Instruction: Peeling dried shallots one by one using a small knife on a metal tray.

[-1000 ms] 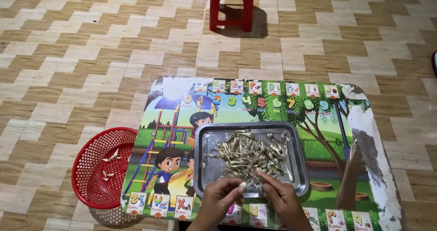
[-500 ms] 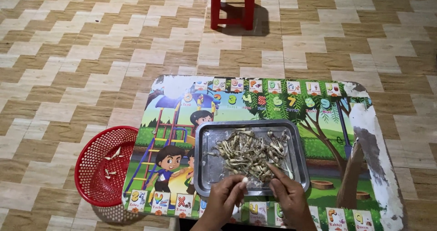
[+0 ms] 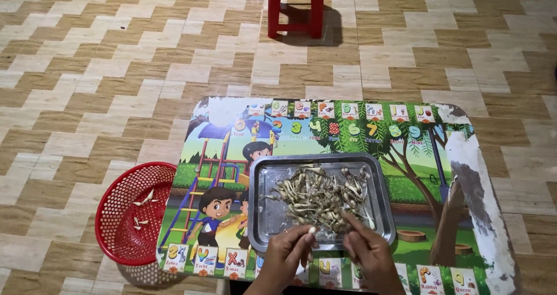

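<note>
Centrally, a heap of small dried fish lies in a rectangular metal tray, spread across the tray's middle and right part, with the tray's left part mostly bare. At the tray's near edge the left hand has its fingertips pinched together on one small pale piece, lifted just clear of the heap's near side. Beside it, over the tray's near right corner, the right hand reaches its fingers into the edge of the heap, touching the fish; whether it grips any of them cannot be told. Both hands sit close together but apart, neither touching the other. Under the tray lies a low table with a colourful cartoon print of children, a playground and a tree, its right border worn to white. Left of the tray, just off the table's edge on the floor, stands a round red plastic basket with a few pale bits in its bottom. Beyond the tray, well apart on the patterned brown and cream tile floor, stands a red plastic stool.
</note>
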